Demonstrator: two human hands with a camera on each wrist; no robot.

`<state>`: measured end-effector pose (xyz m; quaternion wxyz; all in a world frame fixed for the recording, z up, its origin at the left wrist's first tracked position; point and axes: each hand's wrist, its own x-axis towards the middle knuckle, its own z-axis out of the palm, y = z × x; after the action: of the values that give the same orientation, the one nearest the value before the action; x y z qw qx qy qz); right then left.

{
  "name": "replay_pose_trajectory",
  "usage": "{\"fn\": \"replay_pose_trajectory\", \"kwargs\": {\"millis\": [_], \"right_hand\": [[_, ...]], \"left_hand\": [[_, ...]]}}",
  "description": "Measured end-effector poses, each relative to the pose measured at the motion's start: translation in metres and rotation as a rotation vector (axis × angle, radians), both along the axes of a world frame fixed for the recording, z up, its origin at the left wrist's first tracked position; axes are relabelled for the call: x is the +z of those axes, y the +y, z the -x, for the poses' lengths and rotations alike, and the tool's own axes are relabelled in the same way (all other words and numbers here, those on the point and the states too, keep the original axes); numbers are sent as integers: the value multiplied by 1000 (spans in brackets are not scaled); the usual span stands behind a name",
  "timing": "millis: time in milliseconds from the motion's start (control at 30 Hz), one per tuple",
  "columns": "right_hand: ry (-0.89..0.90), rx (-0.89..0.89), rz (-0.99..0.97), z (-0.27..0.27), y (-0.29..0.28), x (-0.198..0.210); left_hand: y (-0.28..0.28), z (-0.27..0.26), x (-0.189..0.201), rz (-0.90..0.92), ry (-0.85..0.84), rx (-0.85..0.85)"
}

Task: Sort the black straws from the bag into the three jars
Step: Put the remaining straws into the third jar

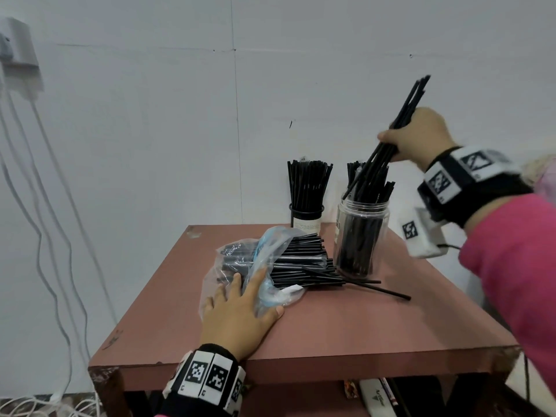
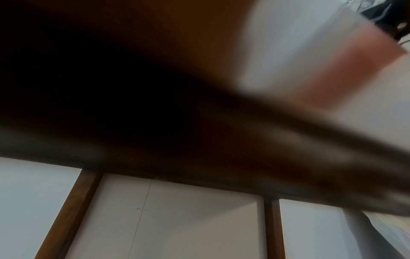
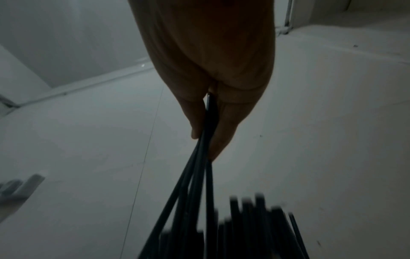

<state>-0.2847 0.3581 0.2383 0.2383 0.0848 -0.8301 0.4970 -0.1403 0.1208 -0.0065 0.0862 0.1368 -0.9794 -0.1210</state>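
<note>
Now we hold a small bunch of straws (image 1: 400, 124) pinched in our right hand (image 1: 421, 136), tilted, lower tips dipping into the near jar (image 1: 362, 233) at the desk's (image 1: 346, 323) far right. Their long axis leans up and right, so we judge the next move turns on swinging them upright over the mouth. A far jar (image 1: 307, 218) stands just left, already full. Our left hand (image 1: 240, 314), fingers flat and spread, presses the bag (image 1: 270, 266), its straws lying left-to-right. A third jar is not visible.
</note>
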Motion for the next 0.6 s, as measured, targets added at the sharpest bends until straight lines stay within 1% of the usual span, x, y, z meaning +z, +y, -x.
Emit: {"fn": "replay_pose_trajectory", "kwargs": {"millis": [100, 200, 267, 400, 600], "right_hand": [[59, -30, -62, 6, -7, -38], [144, -43, -58, 6, -11, -61], [176, -55, 4, 6, -10, -64], [252, -3, 172, 8, -6, -53], [394, -45, 163, 7, -1, -50]], "left_hand": [[0, -1, 0, -5, 1, -6], [-1, -1, 0, -4, 2, -6], [-1, 0, 0, -4, 1, -4], [-1, 1, -1, -3, 0, -5], [-1, 0, -1, 2, 3, 0]]}}
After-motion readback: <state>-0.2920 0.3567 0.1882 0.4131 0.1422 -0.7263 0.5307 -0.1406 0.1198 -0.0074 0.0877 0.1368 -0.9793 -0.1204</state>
